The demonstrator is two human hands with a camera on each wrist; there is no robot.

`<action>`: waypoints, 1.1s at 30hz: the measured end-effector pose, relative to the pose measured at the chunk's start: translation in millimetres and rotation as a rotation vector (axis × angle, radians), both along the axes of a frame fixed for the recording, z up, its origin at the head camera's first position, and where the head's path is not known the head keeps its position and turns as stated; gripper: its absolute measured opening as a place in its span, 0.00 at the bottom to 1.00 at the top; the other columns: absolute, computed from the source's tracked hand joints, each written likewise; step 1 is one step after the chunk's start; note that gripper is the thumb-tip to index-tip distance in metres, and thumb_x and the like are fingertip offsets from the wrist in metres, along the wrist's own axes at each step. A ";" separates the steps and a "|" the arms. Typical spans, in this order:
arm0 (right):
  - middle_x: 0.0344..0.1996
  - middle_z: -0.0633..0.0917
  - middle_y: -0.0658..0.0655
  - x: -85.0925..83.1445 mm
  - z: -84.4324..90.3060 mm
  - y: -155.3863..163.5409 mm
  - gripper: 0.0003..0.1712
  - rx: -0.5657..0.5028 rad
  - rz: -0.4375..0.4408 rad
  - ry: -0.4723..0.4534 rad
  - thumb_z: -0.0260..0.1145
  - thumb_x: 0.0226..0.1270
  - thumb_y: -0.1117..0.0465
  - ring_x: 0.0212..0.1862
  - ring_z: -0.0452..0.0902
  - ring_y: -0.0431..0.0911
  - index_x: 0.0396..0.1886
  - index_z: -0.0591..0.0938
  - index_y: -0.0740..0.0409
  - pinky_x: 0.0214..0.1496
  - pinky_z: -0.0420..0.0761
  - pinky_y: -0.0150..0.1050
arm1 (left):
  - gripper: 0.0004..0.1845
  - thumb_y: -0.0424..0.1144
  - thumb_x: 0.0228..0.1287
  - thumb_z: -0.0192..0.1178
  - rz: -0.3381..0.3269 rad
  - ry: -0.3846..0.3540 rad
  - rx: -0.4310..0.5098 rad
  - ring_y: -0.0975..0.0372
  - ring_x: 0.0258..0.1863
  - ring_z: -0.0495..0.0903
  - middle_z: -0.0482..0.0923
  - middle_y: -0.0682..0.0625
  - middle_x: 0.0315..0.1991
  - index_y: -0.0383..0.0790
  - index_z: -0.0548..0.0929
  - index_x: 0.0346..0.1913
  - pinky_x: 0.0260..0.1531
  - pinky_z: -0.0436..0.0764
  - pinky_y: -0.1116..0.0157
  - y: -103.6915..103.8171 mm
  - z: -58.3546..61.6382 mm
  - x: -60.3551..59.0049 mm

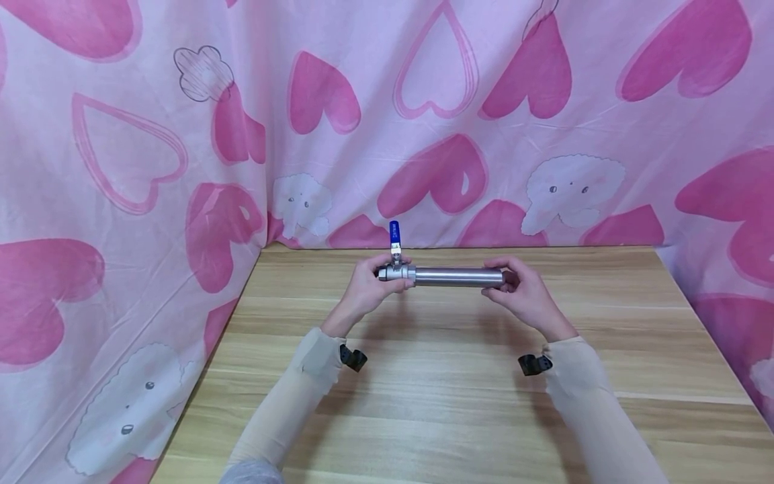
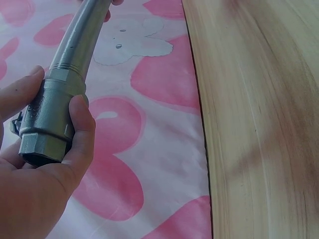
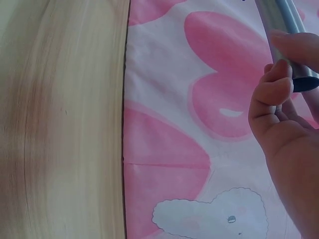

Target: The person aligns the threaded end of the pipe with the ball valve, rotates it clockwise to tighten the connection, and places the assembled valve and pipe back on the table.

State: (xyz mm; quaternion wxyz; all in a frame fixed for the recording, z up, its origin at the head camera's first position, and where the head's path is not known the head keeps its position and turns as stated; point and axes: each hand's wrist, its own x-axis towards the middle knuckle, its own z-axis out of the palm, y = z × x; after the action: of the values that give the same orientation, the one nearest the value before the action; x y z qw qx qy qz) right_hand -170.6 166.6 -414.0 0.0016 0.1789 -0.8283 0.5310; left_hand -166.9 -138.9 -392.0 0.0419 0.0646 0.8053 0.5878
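A metal ball valve with a blue lever handle is joined to a straight steel pipe. Both are held level above the table, the lever pointing up in the head view. My left hand grips the valve body, its thumb and fingers on opposite sides; the valve's open hexagonal end faces the palm in the left wrist view. At the pipe's far end, my right hand holds the tube between thumb and fingers. The right wrist view shows the pipe's dark open end beside the curled fingers.
Under the hands lies a wood-grain table. A pink cloth with hearts hangs along its back edge and both sides. Black wrist mounts sit at both sleeve cuffs.
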 end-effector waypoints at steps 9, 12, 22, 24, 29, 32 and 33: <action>0.49 0.79 0.63 0.6 1.9 -0.4 0.22 -0.025 0.013 -0.021 0.70 0.58 0.69 0.40 0.79 0.41 0.52 0.75 0.59 0.39 0.82 0.27 | 0.20 0.38 0.50 0.74 -0.003 0.000 -0.003 0.59 0.37 0.80 0.83 0.51 0.46 0.52 0.85 0.49 0.38 0.83 0.64 0.1 0.2 -0.3; 0.48 0.79 0.63 0.5 2.4 -0.4 0.22 -0.012 0.009 -0.024 0.70 0.59 0.68 0.40 0.79 0.45 0.52 0.75 0.59 0.39 0.81 0.27 | 0.20 0.39 0.50 0.74 -0.001 0.002 -0.011 0.59 0.38 0.80 0.83 0.51 0.46 0.52 0.85 0.49 0.38 0.82 0.64 0.3 0.3 -0.3; 0.47 0.81 0.64 -0.3 2.2 0.7 0.22 0.018 -0.007 -0.020 0.71 0.58 0.67 0.40 0.80 0.48 0.52 0.76 0.58 0.39 0.81 0.27 | 0.22 0.39 0.51 0.74 -0.007 0.002 -0.014 0.59 0.38 0.81 0.83 0.51 0.46 0.48 0.84 0.52 0.38 0.83 0.64 0.5 0.1 -0.9; 0.46 0.81 0.64 -0.3 2.2 1.0 0.22 0.021 -0.012 -0.019 0.72 0.58 0.67 0.39 0.80 0.44 0.52 0.76 0.58 0.38 0.81 0.27 | 0.21 0.39 0.50 0.74 -0.004 0.001 -0.015 0.59 0.38 0.81 0.83 0.52 0.46 0.51 0.84 0.50 0.39 0.83 0.63 0.6 0.1 -0.7; 0.45 0.82 0.63 -0.3 1.3 1.6 0.22 0.024 -0.018 -0.009 0.72 0.57 0.67 0.37 0.79 0.39 0.52 0.77 0.58 0.37 0.80 0.27 | 0.20 0.40 0.51 0.73 0.000 -0.004 -0.020 0.58 0.39 0.80 0.83 0.52 0.46 0.54 0.85 0.49 0.39 0.82 0.63 0.4 -0.1 -0.2; 0.44 0.82 0.63 -0.3 0.8 1.7 0.22 0.026 -0.022 -0.002 0.72 0.56 0.67 0.37 0.78 0.38 0.52 0.77 0.58 0.36 0.80 0.27 | 0.20 0.40 0.51 0.73 -0.002 -0.005 -0.019 0.59 0.39 0.80 0.83 0.52 0.46 0.54 0.85 0.49 0.39 0.82 0.63 0.0 -0.5 -0.1; 0.44 0.82 0.63 -0.2 0.6 1.7 0.22 0.027 -0.024 0.000 0.72 0.56 0.67 0.37 0.78 0.38 0.52 0.77 0.58 0.36 0.80 0.27 | 0.20 0.40 0.51 0.73 -0.002 -0.005 -0.018 0.59 0.39 0.80 0.83 0.52 0.46 0.54 0.85 0.49 0.39 0.82 0.63 0.0 -0.5 -0.1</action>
State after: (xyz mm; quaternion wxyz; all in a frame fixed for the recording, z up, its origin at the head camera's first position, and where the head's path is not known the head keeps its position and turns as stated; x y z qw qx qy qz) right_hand -170.9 168.4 -413.3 0.0057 0.1692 -0.8375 0.5196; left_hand -167.0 -138.9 -392.5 0.0452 0.0637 0.8104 0.5807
